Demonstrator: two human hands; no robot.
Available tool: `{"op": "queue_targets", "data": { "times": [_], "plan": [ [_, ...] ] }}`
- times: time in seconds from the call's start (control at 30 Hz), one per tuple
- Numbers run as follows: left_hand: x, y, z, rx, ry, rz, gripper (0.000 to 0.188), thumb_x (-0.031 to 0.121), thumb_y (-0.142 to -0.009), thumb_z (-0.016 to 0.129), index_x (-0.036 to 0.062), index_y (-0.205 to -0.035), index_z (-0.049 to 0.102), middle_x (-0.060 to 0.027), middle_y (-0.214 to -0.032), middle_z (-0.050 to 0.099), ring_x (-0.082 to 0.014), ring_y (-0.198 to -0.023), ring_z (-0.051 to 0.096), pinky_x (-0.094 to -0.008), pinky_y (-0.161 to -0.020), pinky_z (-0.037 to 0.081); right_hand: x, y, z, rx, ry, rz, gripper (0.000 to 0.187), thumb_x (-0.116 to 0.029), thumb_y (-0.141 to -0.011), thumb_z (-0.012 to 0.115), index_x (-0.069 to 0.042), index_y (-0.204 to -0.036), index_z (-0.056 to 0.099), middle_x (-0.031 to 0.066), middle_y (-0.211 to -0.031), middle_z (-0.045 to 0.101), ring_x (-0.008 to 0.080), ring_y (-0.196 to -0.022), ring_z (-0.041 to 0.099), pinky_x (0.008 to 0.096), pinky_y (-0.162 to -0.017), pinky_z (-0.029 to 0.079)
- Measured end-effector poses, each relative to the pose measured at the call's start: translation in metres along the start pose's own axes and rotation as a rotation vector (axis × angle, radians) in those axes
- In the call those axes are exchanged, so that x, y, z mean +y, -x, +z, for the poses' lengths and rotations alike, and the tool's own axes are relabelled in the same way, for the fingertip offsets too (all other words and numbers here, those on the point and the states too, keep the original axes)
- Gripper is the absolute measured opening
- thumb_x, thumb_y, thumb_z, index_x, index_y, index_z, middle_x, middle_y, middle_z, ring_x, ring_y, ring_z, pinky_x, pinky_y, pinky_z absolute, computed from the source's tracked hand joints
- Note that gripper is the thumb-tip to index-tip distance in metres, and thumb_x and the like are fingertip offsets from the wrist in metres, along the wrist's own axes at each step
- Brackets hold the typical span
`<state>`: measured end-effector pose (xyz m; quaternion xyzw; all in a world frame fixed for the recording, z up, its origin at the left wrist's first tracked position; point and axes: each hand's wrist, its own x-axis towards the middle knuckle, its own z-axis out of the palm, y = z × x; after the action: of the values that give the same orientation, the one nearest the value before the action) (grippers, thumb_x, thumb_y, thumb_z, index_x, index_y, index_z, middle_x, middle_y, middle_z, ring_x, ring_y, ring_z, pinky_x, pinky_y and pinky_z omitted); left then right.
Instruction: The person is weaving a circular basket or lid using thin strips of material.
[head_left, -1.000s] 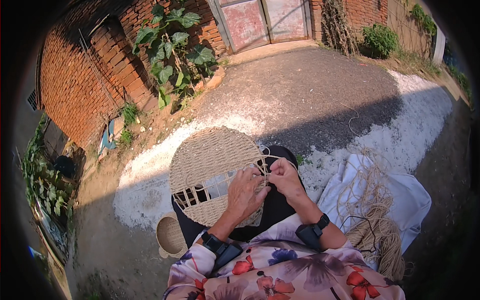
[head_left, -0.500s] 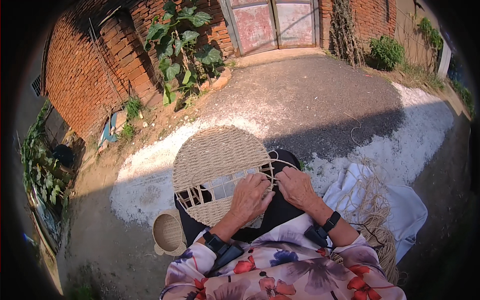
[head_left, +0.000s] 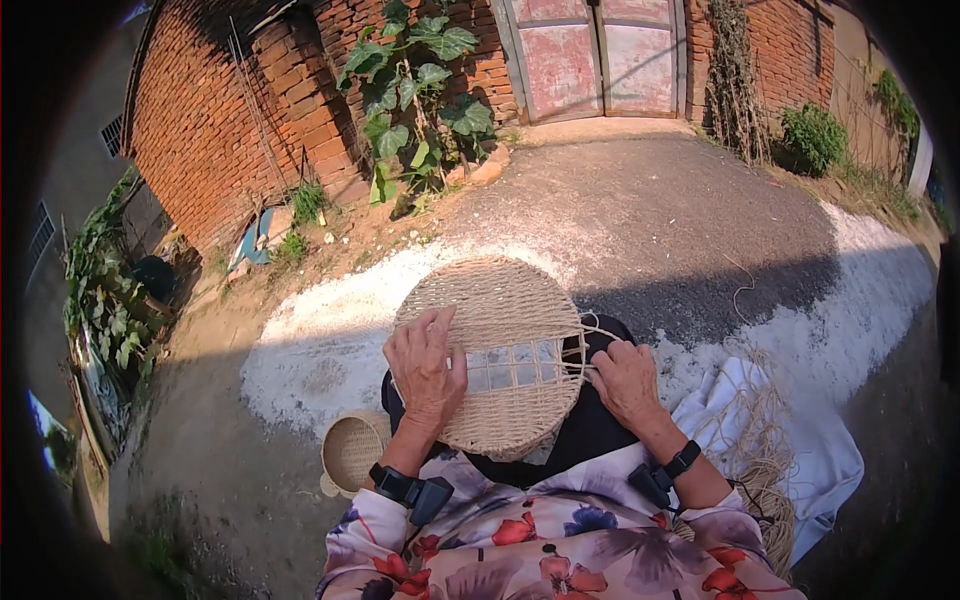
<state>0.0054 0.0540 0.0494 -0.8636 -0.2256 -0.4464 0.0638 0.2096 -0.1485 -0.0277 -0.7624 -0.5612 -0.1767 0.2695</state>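
Observation:
A round, tan panel of woven cord (head_left: 490, 300) rests on my lap. Its upper and lower parts are densely woven, with an open band of bare strands between them. My left hand (head_left: 425, 368) lies on the panel's left side, fingers extended and thumb apart, with nothing visible in it. At the right rim, my right hand (head_left: 624, 380) is closed in a pinch on a strand of cord (head_left: 605, 331) that loops out from the edge. The fingertips partly hide where the strand meets the rim.
A small round woven basket (head_left: 352, 452) sits on the ground to my left. On my right, a heap of loose cord (head_left: 755, 430) lies over a white cloth (head_left: 828, 480). Ahead are a leafy vine (head_left: 415, 100), a brick wall (head_left: 205, 130) and a double door (head_left: 600, 60).
My left hand has left the right rim and moved across to the panel's left side, its fingers opening out. The right hand stays at the rim with the cord. The whole view has shifted.

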Motion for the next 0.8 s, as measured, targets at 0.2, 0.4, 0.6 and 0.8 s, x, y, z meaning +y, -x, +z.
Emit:
{"op": "queue_targets", "data": {
  "times": [0.2, 0.4, 0.6, 0.8],
  "plan": [
    [-0.047, 0.018, 0.0, -0.057, 0.145, -0.416, 0.026, 0.004, -0.082, 0.066, 0.0111, -0.107, 0.071, -0.003, -0.08, 0.056, -0.0227, -0.083, 0.057, -0.0412, -0.086, 0.039, 0.031, 0.025, 0.001, 0.052, 0.042, 0.23, 0.014, -0.02, -0.087, 0.07, -0.009, -0.082, 0.061, 0.0081, -0.083, 0.056, 0.029, -0.085, 0.057, 0.0445, -0.077, 0.039],
    [-0.057, 0.037, 0.008, 0.153, 0.398, -0.523, 0.008, 0.006, -0.089, 0.067, 0.0006, -0.094, 0.069, -0.0053, -0.08, 0.054, -0.0174, -0.071, 0.049, -0.0333, -0.064, 0.043, 0.024, 0.007, -0.014, 0.024, 0.004, 0.179, 0.019, -0.016, -0.084, 0.073, -0.01, -0.1, 0.066, 0.0092, -0.102, 0.057, 0.0288, -0.101, 0.053, 0.0439, -0.089, 0.039],
    [-0.059, 0.038, 0.008, 0.139, 0.382, -0.547, 0.009, 0.006, -0.089, 0.067, 0.0, -0.095, 0.069, -0.0059, -0.081, 0.054, -0.0172, -0.071, 0.049, -0.0332, -0.066, 0.043, 0.013, 0.002, 0.004, -0.013, -0.027, -0.07, 0.01, -0.017, -0.087, 0.069, -0.009, -0.092, 0.065, 0.0081, -0.094, 0.057, 0.0283, -0.097, 0.054, 0.0456, -0.09, 0.039],
    [-0.052, 0.036, 0.008, 0.138, 0.403, -0.544, 0.009, 0.006, -0.089, 0.067, 0.0, -0.096, 0.069, -0.0056, -0.081, 0.053, -0.0172, -0.072, 0.05, -0.0337, -0.067, 0.043, 0.118, 0.066, -0.013, -0.106, 0.159, 0.629, 0.011, -0.018, -0.088, 0.068, -0.009, -0.094, 0.065, 0.0091, -0.103, 0.06, 0.0318, -0.102, 0.055, 0.0459, -0.089, 0.041]
  ]
}}
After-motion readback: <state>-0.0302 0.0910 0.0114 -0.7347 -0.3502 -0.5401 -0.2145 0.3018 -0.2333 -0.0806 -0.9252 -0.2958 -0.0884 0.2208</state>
